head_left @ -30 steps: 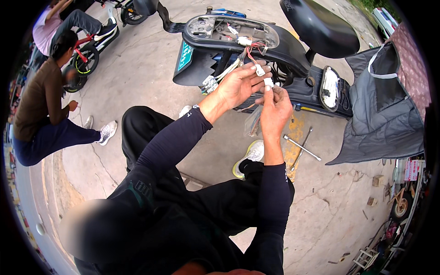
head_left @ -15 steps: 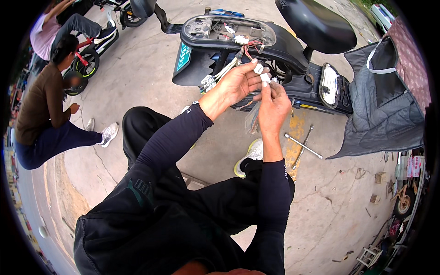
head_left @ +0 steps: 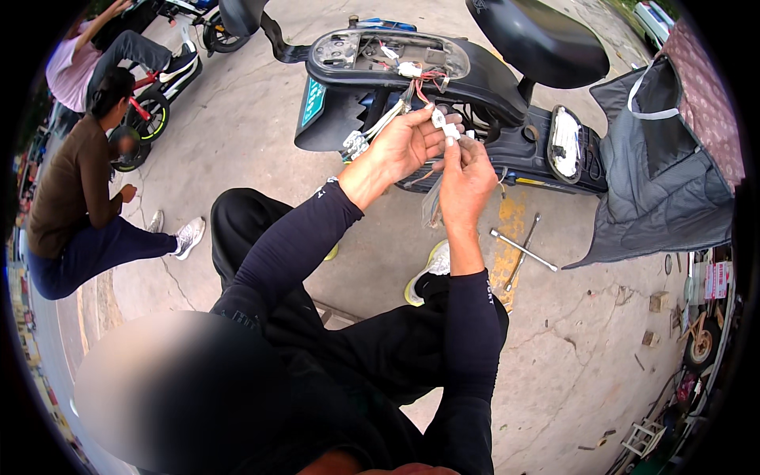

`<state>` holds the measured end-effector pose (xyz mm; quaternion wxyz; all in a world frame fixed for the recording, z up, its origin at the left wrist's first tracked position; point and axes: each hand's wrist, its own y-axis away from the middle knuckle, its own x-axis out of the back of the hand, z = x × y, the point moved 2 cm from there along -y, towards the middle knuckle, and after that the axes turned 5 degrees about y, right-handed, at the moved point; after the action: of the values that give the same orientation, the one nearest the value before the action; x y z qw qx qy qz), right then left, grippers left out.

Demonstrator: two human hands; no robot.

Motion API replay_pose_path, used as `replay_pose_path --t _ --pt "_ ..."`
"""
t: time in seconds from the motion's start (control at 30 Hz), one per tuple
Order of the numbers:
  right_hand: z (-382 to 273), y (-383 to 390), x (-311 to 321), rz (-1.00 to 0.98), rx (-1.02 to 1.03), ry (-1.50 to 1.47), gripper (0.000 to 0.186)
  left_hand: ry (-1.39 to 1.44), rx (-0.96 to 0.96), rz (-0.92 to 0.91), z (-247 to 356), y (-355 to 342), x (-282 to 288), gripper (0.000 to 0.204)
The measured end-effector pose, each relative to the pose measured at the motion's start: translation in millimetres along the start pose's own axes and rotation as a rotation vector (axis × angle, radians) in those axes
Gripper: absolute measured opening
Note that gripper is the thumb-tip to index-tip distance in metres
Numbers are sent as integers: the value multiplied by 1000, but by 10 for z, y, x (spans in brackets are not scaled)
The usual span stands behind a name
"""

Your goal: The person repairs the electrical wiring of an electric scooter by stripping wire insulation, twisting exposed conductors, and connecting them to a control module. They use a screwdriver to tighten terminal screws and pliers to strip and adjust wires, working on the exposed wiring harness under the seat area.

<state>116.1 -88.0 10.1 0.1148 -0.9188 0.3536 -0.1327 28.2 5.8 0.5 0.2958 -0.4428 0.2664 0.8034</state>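
My left hand pinches a white plastic wire connector between thumb and fingers, palm turned up. Against its lower right sits a second white connector, gripped by the thumb and fingertips of my right hand. The two pieces appear to touch; whether they are joined I cannot tell. Red and pale wires run from an opened compartment in the black electric scooter toward my left hand. Another white connector lies at that compartment. Several white-ended cables hang left of my hands.
A cross wrench lies on the concrete at right. The black seat is above the scooter body, and a grey quilted cover hangs at its right. A person in brown squats at left, near a bicycle.
The two connectors have come closer together and shifted slightly left, with both hands keeping hold. The whole view has moved a little. A blurred round shape now covers the lower left.
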Motion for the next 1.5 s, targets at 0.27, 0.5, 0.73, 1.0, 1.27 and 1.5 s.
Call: replay_pose_path --t 0.27,0.5,0.73,1.0,1.27,1.5 --pt "25 12 -3 -2 105 131 16 -1 9 -16 -6 2 26 28" --pt "55 18 -13 52 265 301 15 -20 12 -10 4 -10 44 27" --pt "71 13 -32 52 237 348 15 -47 -1 3 5 -28 69 23" --pt "26 16 -19 27 197 371 13 -161 -26 24 -17 8 17 20" --pt "7 14 -23 58 267 389 14 -206 -44 36 -32 9 -3 18" --pt "22 11 -19 51 208 372 14 -215 -49 33 -27 4 -4 18"
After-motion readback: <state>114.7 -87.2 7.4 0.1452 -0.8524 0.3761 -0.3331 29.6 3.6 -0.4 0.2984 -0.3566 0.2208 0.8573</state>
